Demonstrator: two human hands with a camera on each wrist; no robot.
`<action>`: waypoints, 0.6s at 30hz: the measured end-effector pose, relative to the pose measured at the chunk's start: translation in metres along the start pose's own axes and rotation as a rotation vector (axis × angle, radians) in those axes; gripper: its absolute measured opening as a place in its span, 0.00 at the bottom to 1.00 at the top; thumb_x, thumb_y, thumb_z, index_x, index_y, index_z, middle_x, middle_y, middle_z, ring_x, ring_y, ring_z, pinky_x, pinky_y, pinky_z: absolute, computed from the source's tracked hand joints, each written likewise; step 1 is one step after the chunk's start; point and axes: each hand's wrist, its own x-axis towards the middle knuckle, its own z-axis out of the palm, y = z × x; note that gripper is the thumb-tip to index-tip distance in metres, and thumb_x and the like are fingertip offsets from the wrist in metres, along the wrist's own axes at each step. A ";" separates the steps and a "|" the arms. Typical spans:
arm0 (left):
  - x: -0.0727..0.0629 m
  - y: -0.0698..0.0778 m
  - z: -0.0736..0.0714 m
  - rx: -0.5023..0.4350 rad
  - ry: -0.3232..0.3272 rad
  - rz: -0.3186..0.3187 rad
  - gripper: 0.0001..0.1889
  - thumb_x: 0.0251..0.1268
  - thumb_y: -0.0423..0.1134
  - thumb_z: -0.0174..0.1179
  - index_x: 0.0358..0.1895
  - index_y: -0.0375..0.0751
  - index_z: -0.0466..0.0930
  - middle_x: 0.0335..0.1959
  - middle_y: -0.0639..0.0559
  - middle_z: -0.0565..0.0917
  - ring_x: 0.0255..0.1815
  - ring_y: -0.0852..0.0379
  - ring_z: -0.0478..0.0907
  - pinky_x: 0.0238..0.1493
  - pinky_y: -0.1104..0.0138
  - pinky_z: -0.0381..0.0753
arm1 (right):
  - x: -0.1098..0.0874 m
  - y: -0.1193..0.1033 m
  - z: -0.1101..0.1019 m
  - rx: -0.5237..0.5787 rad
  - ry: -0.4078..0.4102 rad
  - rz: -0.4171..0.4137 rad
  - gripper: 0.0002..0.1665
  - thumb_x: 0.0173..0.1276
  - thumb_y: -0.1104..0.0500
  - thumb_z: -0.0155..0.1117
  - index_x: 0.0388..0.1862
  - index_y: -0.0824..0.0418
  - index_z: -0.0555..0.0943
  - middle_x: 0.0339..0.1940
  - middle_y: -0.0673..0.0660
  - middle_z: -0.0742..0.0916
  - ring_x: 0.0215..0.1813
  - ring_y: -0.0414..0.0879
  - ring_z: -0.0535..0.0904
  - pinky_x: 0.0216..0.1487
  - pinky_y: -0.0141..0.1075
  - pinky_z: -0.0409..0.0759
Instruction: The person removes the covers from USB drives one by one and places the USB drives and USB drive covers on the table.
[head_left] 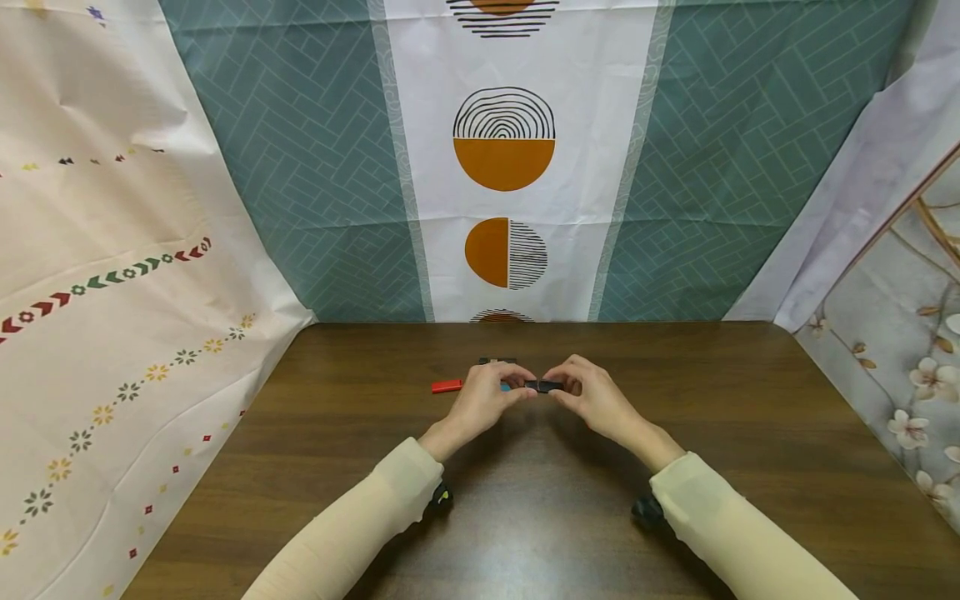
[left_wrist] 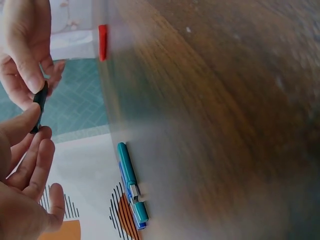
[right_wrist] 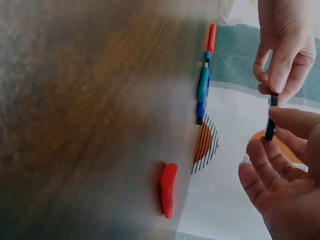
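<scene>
Both hands meet over the table, holding a small black USB stick (head_left: 551, 387) between them. My left hand (head_left: 480, 398) pinches its left end between thumb and fingers. My right hand (head_left: 596, 402) pinches its right end the same way. A thin light line crosses the stick between the two grips in the head view. In the left wrist view, the black stick (left_wrist: 42, 100) shows edge-on, the thumbs on its near side. The right wrist view shows the stick (right_wrist: 271, 117) likewise, with the right hand's lower fingers loosely bent.
A red piece (head_left: 447, 386) lies left of the hands. Behind the left hand is a teal stick (left_wrist: 127, 165) with a silver middle, a blue piece (right_wrist: 200, 111) alongside. Another red piece (right_wrist: 169, 190) lies farther right, hidden in the head view. Patterned cloth (head_left: 502, 167) hangs behind the table (head_left: 360, 467).
</scene>
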 end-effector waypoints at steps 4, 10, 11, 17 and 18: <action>0.000 0.002 -0.001 -0.014 0.029 0.001 0.10 0.66 0.44 0.72 0.47 0.47 0.91 0.37 0.58 0.88 0.39 0.59 0.83 0.41 0.67 0.83 | -0.001 0.001 0.000 0.013 0.028 0.034 0.13 0.68 0.66 0.74 0.51 0.62 0.87 0.41 0.54 0.83 0.38 0.44 0.77 0.39 0.33 0.78; 0.000 0.002 0.000 -0.023 0.031 -0.002 0.11 0.67 0.43 0.71 0.49 0.46 0.90 0.40 0.56 0.88 0.41 0.54 0.85 0.42 0.68 0.84 | -0.001 0.000 0.001 0.030 0.062 0.036 0.12 0.67 0.65 0.75 0.50 0.62 0.87 0.41 0.52 0.83 0.39 0.44 0.77 0.40 0.33 0.78; 0.000 0.002 0.000 -0.022 0.034 -0.002 0.11 0.67 0.43 0.72 0.49 0.46 0.91 0.41 0.55 0.89 0.41 0.54 0.85 0.42 0.68 0.84 | -0.001 0.000 0.001 0.029 0.065 0.035 0.12 0.67 0.65 0.75 0.49 0.62 0.87 0.41 0.51 0.83 0.38 0.44 0.77 0.39 0.33 0.78; 0.000 0.005 -0.001 -0.017 0.045 0.007 0.10 0.65 0.41 0.73 0.48 0.45 0.91 0.44 0.52 0.89 0.41 0.53 0.85 0.42 0.68 0.84 | -0.001 -0.002 0.000 0.020 0.068 0.044 0.11 0.67 0.65 0.75 0.48 0.61 0.88 0.39 0.52 0.83 0.37 0.45 0.76 0.38 0.33 0.77; 0.000 0.005 -0.001 -0.017 0.046 0.010 0.11 0.65 0.41 0.73 0.48 0.45 0.91 0.44 0.52 0.89 0.41 0.53 0.85 0.41 0.68 0.84 | -0.001 -0.003 0.000 0.021 0.070 0.043 0.11 0.67 0.65 0.75 0.48 0.61 0.88 0.39 0.52 0.83 0.38 0.45 0.76 0.38 0.33 0.76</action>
